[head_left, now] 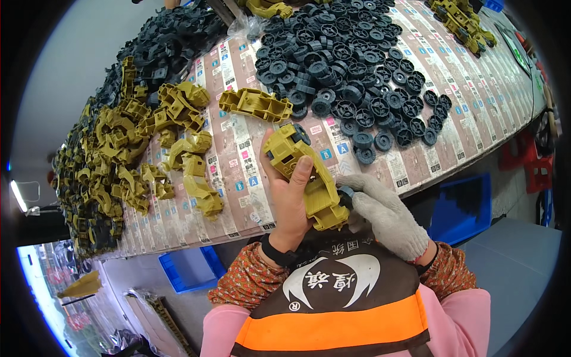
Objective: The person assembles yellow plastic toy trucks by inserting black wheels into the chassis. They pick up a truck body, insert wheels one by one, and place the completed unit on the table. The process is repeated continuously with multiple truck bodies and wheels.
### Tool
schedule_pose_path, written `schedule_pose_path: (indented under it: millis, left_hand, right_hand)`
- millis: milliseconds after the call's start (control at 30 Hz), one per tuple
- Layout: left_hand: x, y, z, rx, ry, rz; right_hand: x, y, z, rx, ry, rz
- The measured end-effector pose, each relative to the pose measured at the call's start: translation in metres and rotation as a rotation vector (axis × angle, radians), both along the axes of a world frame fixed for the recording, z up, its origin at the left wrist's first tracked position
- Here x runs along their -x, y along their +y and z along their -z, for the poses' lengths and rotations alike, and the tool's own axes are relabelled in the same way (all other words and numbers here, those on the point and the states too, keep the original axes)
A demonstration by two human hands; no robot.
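Note:
My bare left hand (288, 199) is wrapped round an olive-yellow plastic toy vehicle body (319, 188), the thumb lying across its side. A dark wheel (301, 134) sits at the body's far end. My right hand (386, 217), in a light knitted glove, has its fingers closed round a dark toy wheel (345, 195) against the near right side of the body. The fingers partly cover this wheel, so I cannot tell whether it is fixed on. Just beyond my left hand lies another yellow body (256, 105) on the table.
A large heap of dark wheels (351, 59) covers the table's middle (440, 143). Yellow toy parts (119, 143) and dark parts (166, 41) are piled on the left. More yellow parts (461, 24) lie far right. Blue bins (190, 271) and red stools (535, 163) stand below the table edge.

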State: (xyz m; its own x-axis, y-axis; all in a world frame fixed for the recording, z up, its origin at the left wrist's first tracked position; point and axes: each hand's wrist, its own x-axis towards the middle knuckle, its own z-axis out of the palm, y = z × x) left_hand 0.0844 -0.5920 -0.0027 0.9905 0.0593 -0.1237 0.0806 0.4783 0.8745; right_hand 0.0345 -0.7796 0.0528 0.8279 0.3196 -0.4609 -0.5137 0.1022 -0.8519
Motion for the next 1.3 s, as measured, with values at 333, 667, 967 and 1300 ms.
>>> schedule_pose_path:
  millis: [333,667,967,1300]
  left_hand:
    - [-0.001,0.000,0.001,-0.041,-0.073,0.025]
    - [0.004,-0.010,-0.011,-0.237,-0.314,-0.062]
    - [0.009,-0.020,-0.018,-0.198,-0.477,-0.221]
    - [-0.027,0.025,-0.035,-0.022,-0.204,0.074]
  right_hand:
    - [0.002,0.006,0.012,0.086,-0.124,0.084]
    - [0.014,0.010,0.020,0.607,-0.817,0.006]
    - [-0.005,0.014,-0.026,0.641,-0.714,-0.154]
    - [-0.095,-0.012,-0.036,0.431,-0.346,-0.126]
